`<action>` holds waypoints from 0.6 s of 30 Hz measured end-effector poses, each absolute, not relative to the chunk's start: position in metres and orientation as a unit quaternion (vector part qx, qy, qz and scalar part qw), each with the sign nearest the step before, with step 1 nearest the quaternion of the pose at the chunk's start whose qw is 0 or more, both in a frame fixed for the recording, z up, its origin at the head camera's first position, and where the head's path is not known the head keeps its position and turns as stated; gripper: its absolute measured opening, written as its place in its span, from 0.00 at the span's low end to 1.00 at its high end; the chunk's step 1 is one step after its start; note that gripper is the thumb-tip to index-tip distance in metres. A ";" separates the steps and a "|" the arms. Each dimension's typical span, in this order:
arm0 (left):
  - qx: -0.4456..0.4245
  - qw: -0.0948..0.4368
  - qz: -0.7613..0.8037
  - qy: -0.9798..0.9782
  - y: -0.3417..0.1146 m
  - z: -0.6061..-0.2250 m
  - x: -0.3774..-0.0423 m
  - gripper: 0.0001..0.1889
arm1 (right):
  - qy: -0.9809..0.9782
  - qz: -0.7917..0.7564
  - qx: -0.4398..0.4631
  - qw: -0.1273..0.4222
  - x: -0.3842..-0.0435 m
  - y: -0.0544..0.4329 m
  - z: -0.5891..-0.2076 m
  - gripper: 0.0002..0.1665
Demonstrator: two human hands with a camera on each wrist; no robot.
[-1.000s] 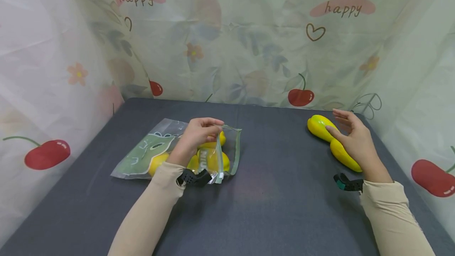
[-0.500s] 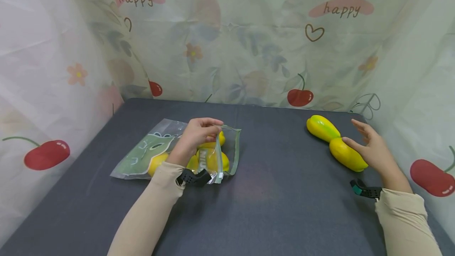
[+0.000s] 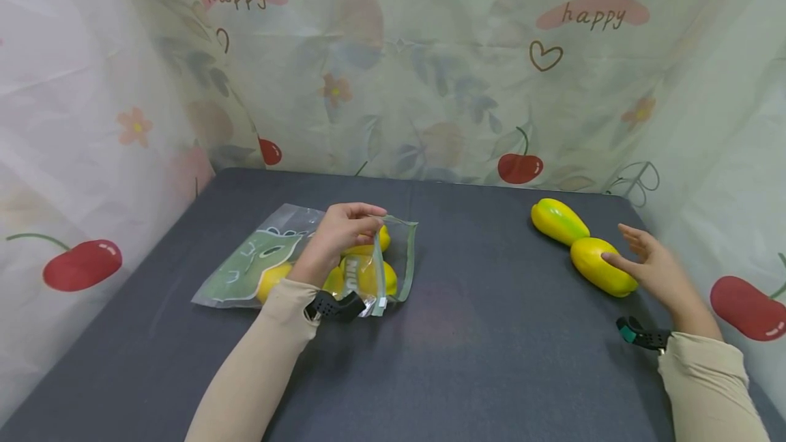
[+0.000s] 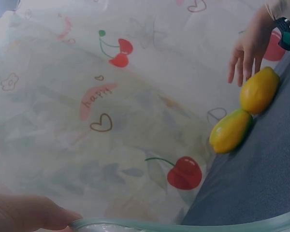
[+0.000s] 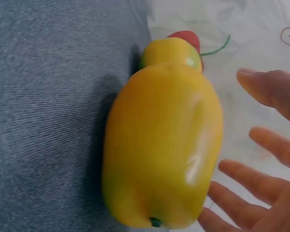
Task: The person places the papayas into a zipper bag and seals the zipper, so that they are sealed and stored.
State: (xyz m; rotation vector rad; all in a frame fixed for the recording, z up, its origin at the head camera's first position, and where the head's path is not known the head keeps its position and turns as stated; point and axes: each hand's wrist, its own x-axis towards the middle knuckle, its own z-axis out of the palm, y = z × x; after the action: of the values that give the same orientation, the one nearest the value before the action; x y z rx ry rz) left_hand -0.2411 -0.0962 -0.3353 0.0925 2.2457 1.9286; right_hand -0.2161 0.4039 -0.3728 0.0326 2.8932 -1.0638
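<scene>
- Fruit [image 3: 592, 270], yellow, nearer of the loose pair: right side of table [image 3: 467, 333], its far end touching or nearly touching the far fruit [image 3: 557, 220]. A second ago partly covered by the right hand [image 3: 656, 275]; now mostly in sight.
- Right hand: has drawn off rightward, now just beside the near end; fingers apart, relaxed, gripping nothing. Thumb contact: cannot tell.
- Reading: fruit seems unheld, so both loose ones still lie outside the bag [image 3: 245, 271].
- Left hand [image 3: 339, 234]: unmoved, thumb and fingers pinching the bag's edge.
- Counts: loose fruits, two; clear bag with green print, one; hands, two; black wristbands [image 3: 336, 306], two. Yellow fruit inside [image 3: 273, 282]: several, exact number unclear.
</scene>
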 end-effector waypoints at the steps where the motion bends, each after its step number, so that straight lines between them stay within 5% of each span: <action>1: 0.031 0.090 0.648 0.756 -0.096 -0.335 -0.241 0.18 | 0.938 -0.344 0.012 0.042 -0.217 0.405 -0.374 0.56; 7: 0.029 0.091 0.652 0.752 -0.097 -0.335 -0.241 0.18 | 0.938 -0.335 0.010 0.090 -0.220 0.406 -0.380 0.57; 18: 0.029 0.092 0.660 0.745 -0.097 -0.336 -0.241 0.17 | 0.948 -0.308 -0.010 0.080 -0.222 0.408 -0.388 0.54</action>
State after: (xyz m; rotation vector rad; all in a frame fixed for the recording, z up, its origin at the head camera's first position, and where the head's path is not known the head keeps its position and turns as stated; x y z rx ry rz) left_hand -0.2411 -0.0973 -0.3360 0.0854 2.2131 1.9606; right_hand -0.2222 0.4080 -0.3878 -0.0308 2.8347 -0.9212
